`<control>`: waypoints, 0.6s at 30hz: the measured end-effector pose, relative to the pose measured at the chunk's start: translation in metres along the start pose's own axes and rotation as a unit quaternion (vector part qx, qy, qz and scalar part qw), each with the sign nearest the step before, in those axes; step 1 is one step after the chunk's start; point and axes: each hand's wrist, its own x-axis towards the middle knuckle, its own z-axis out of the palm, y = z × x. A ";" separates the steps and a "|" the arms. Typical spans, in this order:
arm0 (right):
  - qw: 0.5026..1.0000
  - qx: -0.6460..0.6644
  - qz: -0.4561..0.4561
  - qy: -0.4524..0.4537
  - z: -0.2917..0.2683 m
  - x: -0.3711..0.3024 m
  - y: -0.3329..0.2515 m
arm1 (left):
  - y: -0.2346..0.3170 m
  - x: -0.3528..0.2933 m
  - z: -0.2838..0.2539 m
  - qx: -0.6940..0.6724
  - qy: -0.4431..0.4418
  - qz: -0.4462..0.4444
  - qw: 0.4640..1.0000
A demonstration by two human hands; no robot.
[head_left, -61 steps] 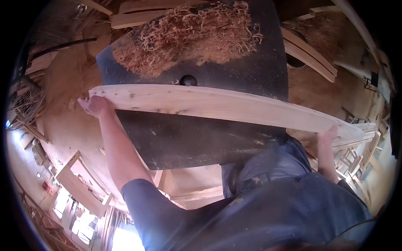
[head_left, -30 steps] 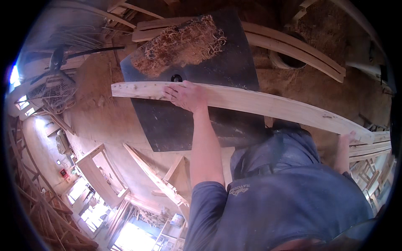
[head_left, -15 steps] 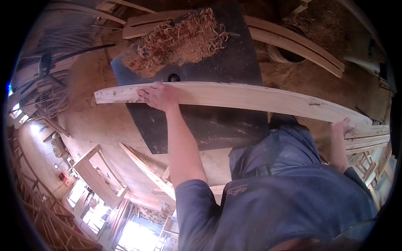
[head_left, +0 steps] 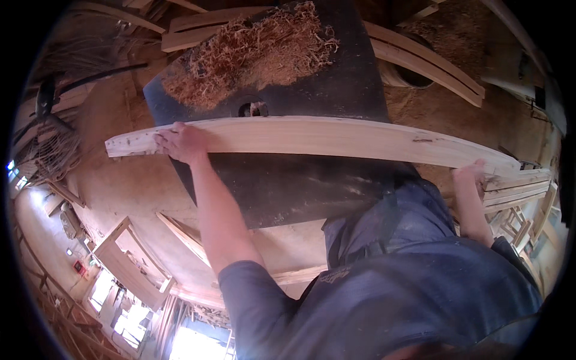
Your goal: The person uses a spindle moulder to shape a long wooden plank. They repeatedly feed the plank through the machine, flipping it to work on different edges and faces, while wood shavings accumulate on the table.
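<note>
Two hands (head_left: 183, 143) (head_left: 468, 174) on pale board (head_left: 312, 138), shavings (head_left: 258, 57) beyond

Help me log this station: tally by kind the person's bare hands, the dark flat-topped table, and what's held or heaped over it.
Bare left hand and bare right hand: 2
Long pale wooden board: 1
Heap of curly brown wood shavings: 1
Dark flat-topped table: 1
Total: 5

So it's a dark, flat tabletop (head_left: 300, 192), scuffed with pale streaks on the near part. Big messy heap of curly wood shavings (head_left: 258, 57) on the far side, and a long pale board (head_left: 336, 139) stretches left to right across the middle.
</note>
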 end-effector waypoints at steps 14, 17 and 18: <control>0.992 0.116 0.009 0.056 -0.094 0.076 -0.090 | -0.027 0.022 0.011 0.150 -0.046 0.075 0.985; 0.988 0.110 -0.042 0.104 -0.111 0.102 -0.130 | 0.028 -0.037 0.011 0.076 -0.020 0.045 0.996; 0.990 0.101 -0.043 0.085 -0.109 0.117 -0.136 | 0.014 -0.044 0.019 0.112 -0.014 0.059 0.992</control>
